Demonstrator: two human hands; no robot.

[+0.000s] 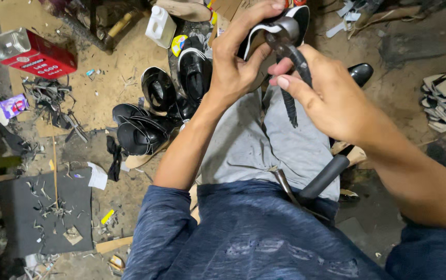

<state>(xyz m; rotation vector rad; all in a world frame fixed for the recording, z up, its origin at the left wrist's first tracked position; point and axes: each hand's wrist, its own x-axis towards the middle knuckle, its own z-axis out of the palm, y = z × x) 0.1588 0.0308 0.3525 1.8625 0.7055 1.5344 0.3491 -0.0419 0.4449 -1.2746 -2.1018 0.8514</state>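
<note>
Left hand [233,65] clamped around black shoe [298,21], right hand [326,98] gripping pincers [285,36] biting its edge, finished shoes [166,109] on floor [109,88] alongside

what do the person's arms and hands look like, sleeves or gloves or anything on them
Both hands are bare: no gloves, rings or watch show on the left hand or the right hand. The forearms are bare too. Dark blue, slightly mottled sleeves are pushed up to about the elbows, part of a top of the same fabric.
</note>
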